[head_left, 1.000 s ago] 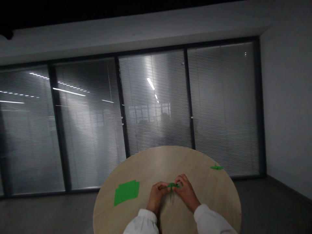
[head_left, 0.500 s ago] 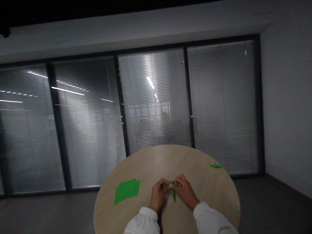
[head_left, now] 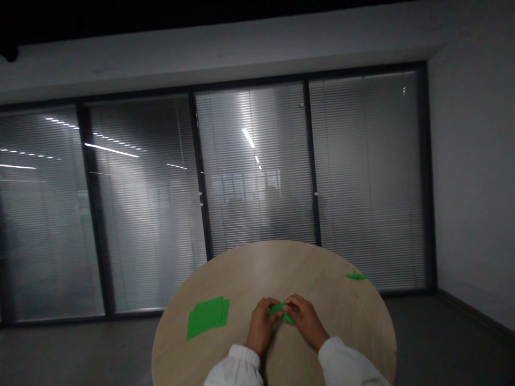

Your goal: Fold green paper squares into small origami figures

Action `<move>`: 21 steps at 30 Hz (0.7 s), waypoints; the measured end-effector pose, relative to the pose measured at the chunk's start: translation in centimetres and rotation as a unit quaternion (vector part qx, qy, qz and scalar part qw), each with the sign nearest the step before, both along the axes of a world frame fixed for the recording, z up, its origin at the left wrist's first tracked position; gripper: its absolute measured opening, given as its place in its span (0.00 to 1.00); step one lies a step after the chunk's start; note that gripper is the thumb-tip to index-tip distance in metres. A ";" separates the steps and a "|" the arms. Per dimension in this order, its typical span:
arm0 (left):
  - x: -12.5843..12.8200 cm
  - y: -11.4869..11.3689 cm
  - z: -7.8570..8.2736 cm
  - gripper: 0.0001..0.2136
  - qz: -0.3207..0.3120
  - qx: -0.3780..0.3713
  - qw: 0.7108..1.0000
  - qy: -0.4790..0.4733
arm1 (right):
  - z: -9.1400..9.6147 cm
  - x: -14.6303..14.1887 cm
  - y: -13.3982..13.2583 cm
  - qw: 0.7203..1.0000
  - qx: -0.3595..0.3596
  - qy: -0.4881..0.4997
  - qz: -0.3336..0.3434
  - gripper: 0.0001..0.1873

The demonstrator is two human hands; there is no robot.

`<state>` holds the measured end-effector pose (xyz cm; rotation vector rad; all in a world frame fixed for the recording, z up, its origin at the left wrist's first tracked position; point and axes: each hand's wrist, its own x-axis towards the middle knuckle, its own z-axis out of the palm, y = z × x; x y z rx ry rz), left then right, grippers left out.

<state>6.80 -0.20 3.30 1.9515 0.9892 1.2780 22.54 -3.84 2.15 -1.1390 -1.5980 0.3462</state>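
Between my two hands, over the near middle of the round wooden table [head_left: 249,268], is a small folded piece of green paper [head_left: 277,309]. My left hand [head_left: 261,324] pinches its left side with the fingers closed. On the other side, my right hand [head_left: 306,321] has thumb and fingertips closed on the paper, a green part showing below them. The fingers partly cover the paper, so its full shape is hidden. To the left lie flat green paper sheets [head_left: 207,317], overlapping one another.
Near the table's right edge lies another small folded green paper piece [head_left: 356,276]. Behind the table stands a dark-framed glass partition [head_left: 257,214] with blinds. A plain wall [head_left: 475,187] rises at the right, with grey floor around.
The held paper has turned: the narrow point that hung down toward me is gone from sight, and a broader green face shows between my fingers. Both hands stay in nearly the same place.
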 end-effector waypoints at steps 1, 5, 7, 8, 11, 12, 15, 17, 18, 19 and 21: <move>0.0 0.0 0.0 0.04 0.004 0.003 1.000 0.011 | 0.0 0.0 0.0 1.000 -0.001 0.000 0.002 0.13; 0.0 0.1 -0.2 0.04 -0.004 0.002 0.999 0.032 | 0.0 -0.1 0.0 1.000 -0.007 -0.002 -0.002 0.13; 0.1 0.1 -0.3 0.03 -0.005 -0.004 0.999 0.046 | 0.0 -0.1 -0.1 1.000 -0.001 -0.006 -0.003 0.14; 0.1 0.1 -0.3 0.03 -0.003 -0.006 0.998 0.056 | 0.1 -0.1 -0.1 1.000 0.004 -0.008 -0.001 0.15; 0.2 -0.1 -0.2 0.05 0.000 -0.005 0.996 0.091 | 0.1 0.0 0.0 1.000 0.012 -0.006 0.004 0.16; 0.3 -0.2 -0.1 0.07 -0.003 -0.003 0.995 0.102 | 0.1 0.1 0.0 1.000 0.012 -0.004 0.004 0.16; 0.2 -0.5 0.3 0.10 -0.019 0.005 0.993 0.117 | 0.0 0.2 0.2 1.000 0.009 -0.004 -0.009 0.16; 0.2 -0.7 0.5 0.10 -0.030 0.007 0.993 0.112 | 0.0 0.2 0.3 1.000 0.007 -0.008 -0.016 0.16; 0.2 -0.8 0.6 0.10 -0.036 0.008 0.993 0.110 | 0.0 0.1 0.2 1.000 0.006 -0.007 -0.019 0.15; 0.2 -0.8 0.6 0.11 -0.044 0.009 0.993 0.109 | 0.1 0.1 0.2 1.000 0.005 -0.004 -0.022 0.15; 0.3 -0.8 0.6 0.11 -0.062 0.009 0.992 0.108 | 0.1 0.1 0.2 1.000 0.002 0.009 -0.027 0.14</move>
